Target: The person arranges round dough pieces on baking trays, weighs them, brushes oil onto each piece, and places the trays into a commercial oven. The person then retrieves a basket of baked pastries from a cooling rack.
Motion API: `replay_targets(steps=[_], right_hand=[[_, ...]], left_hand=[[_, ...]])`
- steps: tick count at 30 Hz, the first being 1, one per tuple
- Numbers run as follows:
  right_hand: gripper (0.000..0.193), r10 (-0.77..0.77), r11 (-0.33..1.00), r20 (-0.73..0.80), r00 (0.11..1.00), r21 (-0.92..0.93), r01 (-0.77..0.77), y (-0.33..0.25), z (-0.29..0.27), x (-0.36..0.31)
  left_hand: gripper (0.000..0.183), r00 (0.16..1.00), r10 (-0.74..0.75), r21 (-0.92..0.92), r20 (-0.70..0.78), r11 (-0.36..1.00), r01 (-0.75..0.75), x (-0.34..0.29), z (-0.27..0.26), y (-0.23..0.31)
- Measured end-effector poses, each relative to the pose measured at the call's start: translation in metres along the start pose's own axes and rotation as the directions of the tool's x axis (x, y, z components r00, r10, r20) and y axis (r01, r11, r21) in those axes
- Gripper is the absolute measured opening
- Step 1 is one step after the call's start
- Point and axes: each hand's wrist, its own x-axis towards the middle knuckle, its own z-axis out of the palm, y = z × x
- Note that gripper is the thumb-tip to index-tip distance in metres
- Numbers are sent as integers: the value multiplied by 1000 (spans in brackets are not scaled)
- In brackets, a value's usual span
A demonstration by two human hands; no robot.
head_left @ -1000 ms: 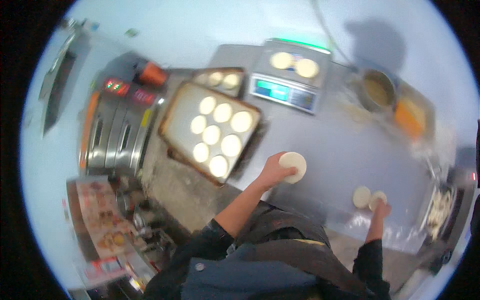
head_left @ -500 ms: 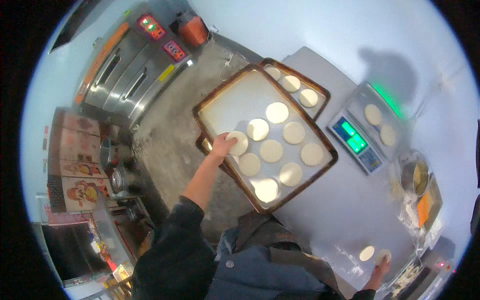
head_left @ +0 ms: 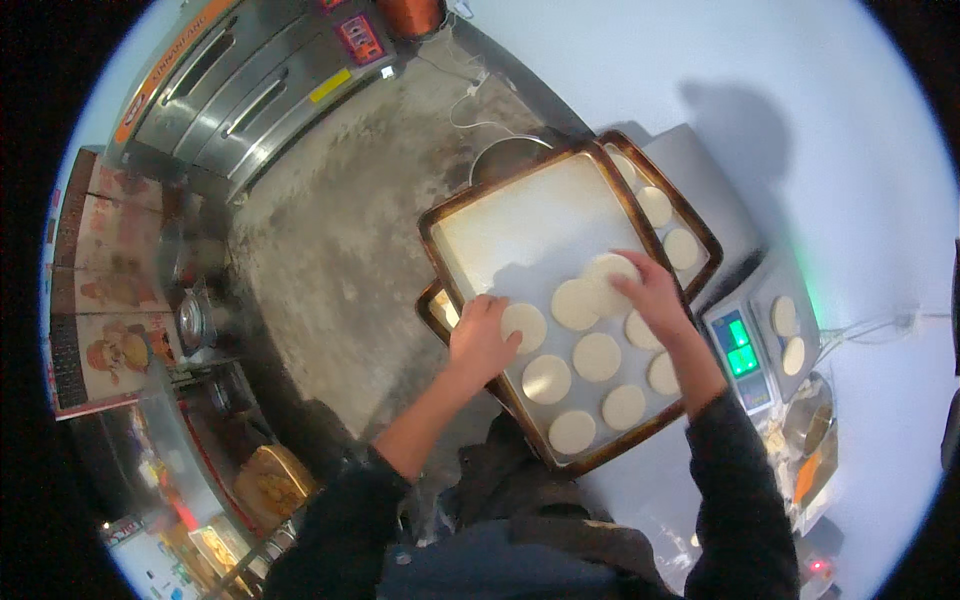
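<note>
A dark-rimmed baking tray [head_left: 535, 225] holds several flat, pale dough rounds on its nearer half, while its far half is bare. My left hand [head_left: 480, 345] is at the tray's left edge, closed with fingers and thumb on the rim of a dough round [head_left: 526, 327]. My right hand [head_left: 655, 297] reaches over from the right and grips another dough round [head_left: 610, 278] at its edge. That round overlaps a neighbouring dough round [head_left: 573, 305]; whether it touches the tray cannot be seen. Part of the rounds beneath my right hand is hidden.
Another baking tray [head_left: 705, 232] with dough rounds lies behind the first, on the grey table [head_left: 690, 165]. To the right stand a digital scale [head_left: 745, 350] bearing two dough rounds and a metal bowl [head_left: 808, 420]. A steel oven [head_left: 250, 95] is far left, near cardboard boxes [head_left: 115, 280].
My right hand has come from the table's near right to above the tray, carrying a dough round. My left hand stays on its round at the tray's left. The view has shifted.
</note>
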Motion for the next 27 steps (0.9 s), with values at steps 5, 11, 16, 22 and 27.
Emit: replay_targets(steps=[5,11,16,22,27], right_hand=[[50,-124,987,186,975,-82,141,27,77,102],[48,-175,699,-73,982,-712,72,-13,62,73],[43,-17,917,-312,950,-384,-109,12,-63,-70],[49,394,822,-787,475,70,-566,221,-199,-444],[47,758,405,-626,-183,673,-619,417,-159,-737]], left_hand=[[47,997,-22,-136,-72,991,12,-41,-22,-2],[41,981,-98,-197,-166,978,64,-87,-14,-5],[41,988,61,-162,-142,983,-84,-88,11,34],[40,925,370,-145,-83,914,-378,-92,59,144],[40,856,497,-186,144,863,-470,-152,163,248]])
